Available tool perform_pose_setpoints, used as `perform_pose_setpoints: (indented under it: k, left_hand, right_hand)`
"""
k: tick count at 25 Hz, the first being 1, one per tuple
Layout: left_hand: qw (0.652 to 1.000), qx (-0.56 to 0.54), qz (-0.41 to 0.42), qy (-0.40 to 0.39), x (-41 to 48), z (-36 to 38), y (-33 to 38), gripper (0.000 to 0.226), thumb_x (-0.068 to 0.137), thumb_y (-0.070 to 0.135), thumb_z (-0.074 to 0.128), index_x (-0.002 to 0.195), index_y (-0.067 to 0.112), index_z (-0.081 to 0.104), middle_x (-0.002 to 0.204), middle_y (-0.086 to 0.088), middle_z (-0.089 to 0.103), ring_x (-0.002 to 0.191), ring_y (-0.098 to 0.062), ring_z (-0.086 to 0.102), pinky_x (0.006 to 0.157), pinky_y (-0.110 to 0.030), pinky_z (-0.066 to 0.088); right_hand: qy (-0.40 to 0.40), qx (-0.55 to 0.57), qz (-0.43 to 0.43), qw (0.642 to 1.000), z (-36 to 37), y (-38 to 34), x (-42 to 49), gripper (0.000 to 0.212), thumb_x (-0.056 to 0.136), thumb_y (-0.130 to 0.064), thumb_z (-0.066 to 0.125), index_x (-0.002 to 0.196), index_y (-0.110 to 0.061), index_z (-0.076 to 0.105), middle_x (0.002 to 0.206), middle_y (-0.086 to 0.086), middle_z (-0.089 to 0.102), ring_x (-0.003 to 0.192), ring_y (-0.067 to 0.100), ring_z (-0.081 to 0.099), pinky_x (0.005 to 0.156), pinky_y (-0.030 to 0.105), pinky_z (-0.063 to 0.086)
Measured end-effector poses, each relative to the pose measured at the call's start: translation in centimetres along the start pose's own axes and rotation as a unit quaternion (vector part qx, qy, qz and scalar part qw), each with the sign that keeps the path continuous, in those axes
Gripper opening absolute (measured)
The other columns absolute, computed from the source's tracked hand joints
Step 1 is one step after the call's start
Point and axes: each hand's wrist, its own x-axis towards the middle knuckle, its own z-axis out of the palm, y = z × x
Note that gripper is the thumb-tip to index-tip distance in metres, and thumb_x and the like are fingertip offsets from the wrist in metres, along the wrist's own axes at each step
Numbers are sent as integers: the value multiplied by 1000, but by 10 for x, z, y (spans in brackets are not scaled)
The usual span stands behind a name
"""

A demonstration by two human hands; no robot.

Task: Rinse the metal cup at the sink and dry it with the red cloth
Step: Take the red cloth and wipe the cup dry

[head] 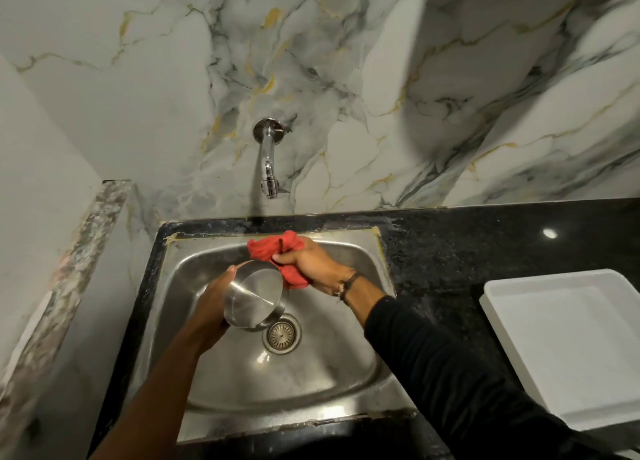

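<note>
Over the steel sink my left hand grips the metal cup, which is tilted with its base facing me. My right hand is closed around the bunched red cloth. The cloth touches the cup's upper right rim. Part of the cloth hangs below my right palm beside the cup.
A chrome tap juts from the marble wall above the sink, with no water running. The drain sits just below the cup. A white tray rests on the black counter to the right. A marble ledge borders the left.
</note>
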Motion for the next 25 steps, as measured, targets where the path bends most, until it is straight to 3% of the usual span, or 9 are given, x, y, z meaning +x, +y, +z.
perform_pose_setpoints:
  k: [3, 6, 9, 12, 15, 18, 20, 22, 25]
  left_hand:
    - [1000, -15, -8, 17, 1, -10, 2, 44, 100, 51, 60, 109, 10, 74, 99, -16, 79, 92, -31, 77, 68, -39, 61]
    - [995, -82, -25, 46, 2, -18, -2, 50, 99, 51, 61, 113, 4, 69, 102, -21, 74, 93, -37, 72, 80, -47, 59]
    - [983, -167, -27, 72, 0, -12, -10, 44, 100, 51, 59, 109, 9, 67, 89, -15, 77, 78, -31, 76, 67, -45, 61]
    - [962, -247, -54, 106, 7, 1, -14, 48, 101, 51, 56, 117, 7, 64, 89, -14, 77, 74, -29, 79, 58, -42, 64]
    - [937, -282, -90, 186, 18, 10, -10, 56, 94, 48, 60, 133, 7, 64, 117, -19, 74, 100, -38, 76, 85, -56, 64]
    - [918, -277, -73, 275, 14, 28, 0, 56, 91, 48, 57, 132, 11, 68, 125, -17, 74, 107, -34, 74, 98, -54, 60]
    - [911, -275, -59, 302, 12, 42, 6, 54, 95, 47, 54, 131, 9, 67, 127, -16, 72, 108, -31, 73, 95, -48, 62]
    - [892, -295, -66, 336, 10, 54, 9, 52, 98, 46, 52, 132, 9, 66, 129, -14, 72, 98, -26, 73, 73, -37, 61]
    - [877, -314, -68, 357, 3, 61, 14, 53, 106, 45, 41, 145, 13, 58, 139, -13, 67, 100, -25, 72, 68, -32, 54]
  right_hand:
    - [9, 16, 14, 1000, 12, 6, -8, 42, 101, 6, 56, 117, -20, 84, 122, -7, 82, 122, 14, 75, 113, 30, 55]
    - [40, 38, 15, 998, 15, 17, -21, 47, 98, 1, 62, 97, -38, 88, 106, -12, 85, 103, 5, 79, 97, 22, 59]
    - [64, 50, -6, 997, 17, 24, -29, 40, 98, 1, 66, 106, -32, 86, 109, -10, 84, 104, 5, 79, 99, 22, 60]
    - [74, 6, -15, 997, 14, 19, -27, 36, 101, 6, 62, 131, -9, 75, 115, -5, 79, 108, 8, 76, 105, 24, 58]
    - [78, -14, -33, 996, 10, 12, -29, 37, 101, 8, 61, 129, -11, 77, 129, 2, 79, 118, 17, 76, 110, 32, 57]
    - [140, 3, -69, 988, 15, 5, -22, 48, 104, 8, 55, 112, -33, 80, 122, -16, 82, 104, 20, 80, 103, 51, 59]
    - [156, -25, -65, 985, 25, 10, -12, 44, 105, 9, 52, 125, -22, 76, 135, -8, 77, 116, 16, 77, 112, 48, 55]
    - [149, -29, -64, 986, 38, 24, -8, 44, 105, 10, 53, 145, -6, 65, 152, 7, 65, 137, 25, 66, 114, 41, 56]
    - [141, 10, -65, 988, 51, 49, -19, 46, 107, -3, 60, 152, -11, 60, 146, 0, 68, 118, 11, 72, 81, 21, 60]
